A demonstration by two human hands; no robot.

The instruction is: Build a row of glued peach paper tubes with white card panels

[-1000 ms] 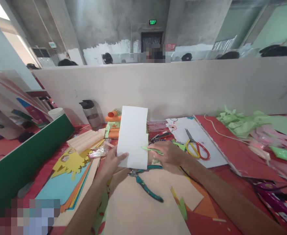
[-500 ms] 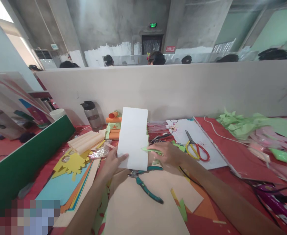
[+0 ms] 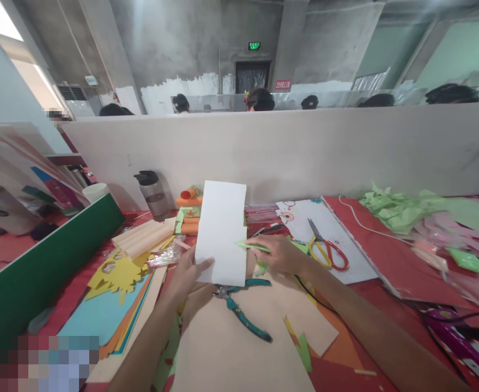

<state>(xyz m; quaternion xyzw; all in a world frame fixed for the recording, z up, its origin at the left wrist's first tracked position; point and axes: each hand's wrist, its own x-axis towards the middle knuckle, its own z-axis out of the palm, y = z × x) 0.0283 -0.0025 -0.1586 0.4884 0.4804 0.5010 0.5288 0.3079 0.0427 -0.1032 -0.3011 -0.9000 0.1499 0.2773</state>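
A white sheet of card (image 3: 223,228) stands tilted up in front of me. My left hand (image 3: 188,271) grips its lower left edge, thumb on the front face and fingers behind. In my right hand (image 3: 278,253), closed fingers pinch a slim light-green pointed piece (image 3: 259,246); whether it is a pen or folded paper I cannot tell. Its tip lies over the card's right side. Just below the card, teal-handled cutting pliers (image 3: 245,313) lie spread on a large beige sheet (image 3: 239,359).
Scissors (image 3: 325,247) with yellow and red handles rest on a white drawn sheet at right. A dark-lidded bottle (image 3: 152,190) and orange paper rolls (image 3: 190,200) stand behind. Coloured papers (image 3: 108,305) and a green board (image 3: 51,261) are at left. A white partition (image 3: 304,152) closes off the back.
The light-green piece sits slightly higher against the card. Both hands keep their holds, and the rest shifts only slightly with the camera.
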